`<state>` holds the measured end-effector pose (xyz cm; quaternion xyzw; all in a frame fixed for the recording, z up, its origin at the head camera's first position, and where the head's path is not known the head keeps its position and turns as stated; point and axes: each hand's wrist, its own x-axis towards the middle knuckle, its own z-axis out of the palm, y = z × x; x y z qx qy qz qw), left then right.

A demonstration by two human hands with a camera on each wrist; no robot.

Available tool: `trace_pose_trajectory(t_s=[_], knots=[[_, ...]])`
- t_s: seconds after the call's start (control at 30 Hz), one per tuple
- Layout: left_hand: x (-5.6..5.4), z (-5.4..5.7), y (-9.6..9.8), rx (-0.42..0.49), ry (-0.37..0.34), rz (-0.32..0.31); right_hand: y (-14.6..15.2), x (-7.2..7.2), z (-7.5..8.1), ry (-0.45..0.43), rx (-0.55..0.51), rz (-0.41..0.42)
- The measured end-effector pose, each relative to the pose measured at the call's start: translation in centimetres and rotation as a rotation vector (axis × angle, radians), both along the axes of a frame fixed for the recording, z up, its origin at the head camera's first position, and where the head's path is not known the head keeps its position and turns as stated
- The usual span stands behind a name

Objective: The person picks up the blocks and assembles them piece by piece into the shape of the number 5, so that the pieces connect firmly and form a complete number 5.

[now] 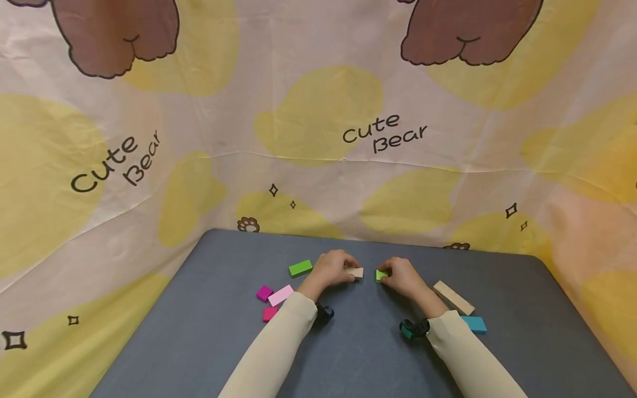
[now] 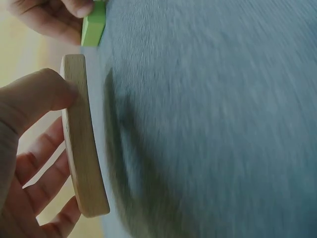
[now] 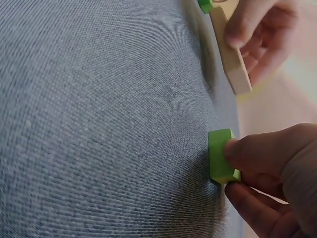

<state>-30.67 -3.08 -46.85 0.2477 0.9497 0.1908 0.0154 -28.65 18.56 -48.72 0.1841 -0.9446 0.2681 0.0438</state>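
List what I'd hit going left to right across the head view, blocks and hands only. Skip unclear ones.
Magenta block → pink block → loose green block → left hand → held wood block → held green block → right hand → long wood block → blue block

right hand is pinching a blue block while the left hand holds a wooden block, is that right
The colour is wrong: the right hand pinches a green block, not blue, as the right wrist view shows. The left hand does hold a wooden block.
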Motion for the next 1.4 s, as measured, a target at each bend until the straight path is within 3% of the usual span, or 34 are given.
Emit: trace_pose_trajectory(t_s=[0.43, 0.87, 1.4], knots=[[-0.6, -1.1, 2.5, 0.000, -0.009, 0.014, 0.0, -0.1, 0.1, -0.035, -0.007, -0.022], [-0.8, -1.8, 3.4, 0.006, -0.078, 0.052, -0.2, 0.2, 0.4, -0.059, -0.014, -0.037], [-0.7, -2.0, 3.8, 0.015, -0.057, 0.069, 0.1, 0.0, -0.2, -0.017, -0.012, -0.008]])
